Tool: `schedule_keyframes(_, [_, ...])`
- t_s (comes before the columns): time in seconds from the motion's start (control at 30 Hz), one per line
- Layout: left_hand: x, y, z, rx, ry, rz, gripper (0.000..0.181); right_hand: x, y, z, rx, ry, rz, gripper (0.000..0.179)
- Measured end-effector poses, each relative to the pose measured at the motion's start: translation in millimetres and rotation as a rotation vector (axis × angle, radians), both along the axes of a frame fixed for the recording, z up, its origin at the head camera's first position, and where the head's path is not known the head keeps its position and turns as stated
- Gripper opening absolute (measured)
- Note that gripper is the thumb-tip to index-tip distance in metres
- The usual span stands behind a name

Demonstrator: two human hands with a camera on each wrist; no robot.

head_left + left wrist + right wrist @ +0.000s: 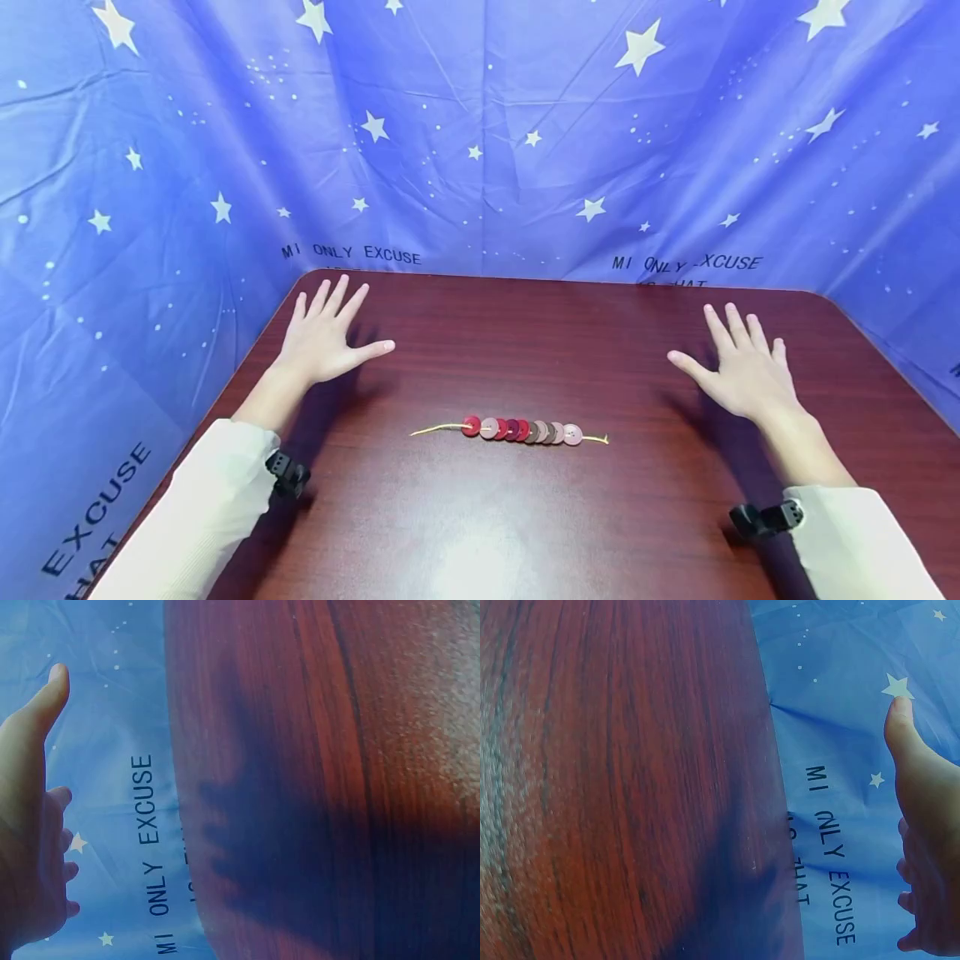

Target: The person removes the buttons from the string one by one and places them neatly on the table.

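Across the back hung the big blue backdrop (480, 117), all pale stars and lettering, and up against it sat the dark red-brown table (525, 350). In from either side came two pale sleeves (202, 492), and out of them the hands: left hand (318, 340) and right hand (750, 379), well apart, fingers spread, thumbs pointing inward, neither one holding a thing! Both wrist views showed bare fingers too, with shadows thrown on the wood below.

And there, midway between them and nearer the wearer, lay the button strand (512, 430), touched by neither. This looked like a pause, a hands-off step with the threading seemingly done; any further handling would have called for a hand to come inward and pinch an end. No container was in sight; only the cord carried the buttons, overlapping in reds, pinks and browns. Smallest of all, the yellow cord (435, 429) poked out at both ends, its right tip finishing in what looked like a tiny knot (606, 439).
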State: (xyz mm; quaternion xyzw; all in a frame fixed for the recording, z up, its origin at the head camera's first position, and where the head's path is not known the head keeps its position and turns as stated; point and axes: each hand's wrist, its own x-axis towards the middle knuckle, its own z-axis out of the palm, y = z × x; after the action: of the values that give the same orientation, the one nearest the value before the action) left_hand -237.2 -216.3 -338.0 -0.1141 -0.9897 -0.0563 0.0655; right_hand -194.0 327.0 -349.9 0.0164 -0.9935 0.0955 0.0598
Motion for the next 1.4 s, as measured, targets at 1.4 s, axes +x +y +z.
schedule_keyframes(1.4, [-5.2,9.2,-8.1,0.016,0.004,-0.054,0.098,-8.9,-22,-3.5,-0.006,0.016,0.099,0.093])
